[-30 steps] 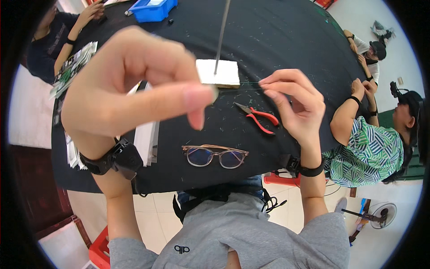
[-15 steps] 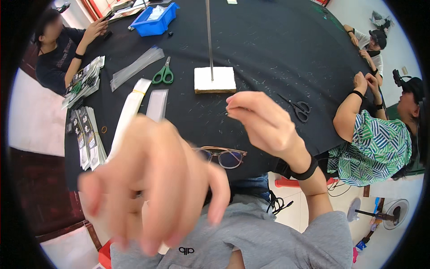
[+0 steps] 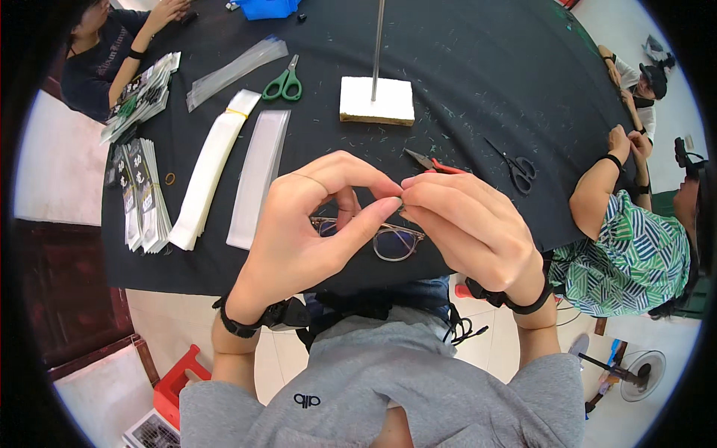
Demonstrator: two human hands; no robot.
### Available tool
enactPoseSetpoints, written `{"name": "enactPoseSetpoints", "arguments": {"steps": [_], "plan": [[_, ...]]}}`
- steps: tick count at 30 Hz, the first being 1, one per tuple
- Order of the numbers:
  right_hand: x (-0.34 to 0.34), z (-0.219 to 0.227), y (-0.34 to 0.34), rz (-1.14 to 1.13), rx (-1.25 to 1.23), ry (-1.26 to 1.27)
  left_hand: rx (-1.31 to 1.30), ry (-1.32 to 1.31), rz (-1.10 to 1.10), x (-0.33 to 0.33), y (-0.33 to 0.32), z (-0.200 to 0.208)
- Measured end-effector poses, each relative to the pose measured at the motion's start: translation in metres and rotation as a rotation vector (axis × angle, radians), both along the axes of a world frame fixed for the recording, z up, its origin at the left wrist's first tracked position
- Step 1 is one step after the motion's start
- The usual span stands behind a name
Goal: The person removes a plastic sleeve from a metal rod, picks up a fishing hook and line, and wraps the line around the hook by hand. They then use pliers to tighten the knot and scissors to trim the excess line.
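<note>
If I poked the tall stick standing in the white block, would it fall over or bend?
It might tip if pushed high up: the rod is thin and tall, reaching out of view above a low white block. It would probably stay stiff, since it looks straight and metallic. Poked low, the block may slide, sitting flat on black cloth.
</note>
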State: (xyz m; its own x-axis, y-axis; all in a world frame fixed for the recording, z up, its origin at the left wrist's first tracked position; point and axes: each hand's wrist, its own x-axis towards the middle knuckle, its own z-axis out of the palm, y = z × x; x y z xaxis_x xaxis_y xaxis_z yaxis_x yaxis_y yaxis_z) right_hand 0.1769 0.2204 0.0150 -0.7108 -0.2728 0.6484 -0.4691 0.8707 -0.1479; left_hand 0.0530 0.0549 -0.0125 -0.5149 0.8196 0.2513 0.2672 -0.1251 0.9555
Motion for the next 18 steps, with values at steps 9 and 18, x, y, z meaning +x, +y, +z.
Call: {"name": "enactPoseSetpoints", "arguments": {"steps": [9, 18], "plan": [[0.001, -0.003, 0.001, 0.002, -0.046, -0.046, -0.044, -0.02, -0.064, 0.001, -0.001, -0.003], [0.001, 0.001, 0.007, 0.035, -0.234, -0.127, -0.07, -0.318, -0.14, 0.0, 0.002, -0.014]]}}
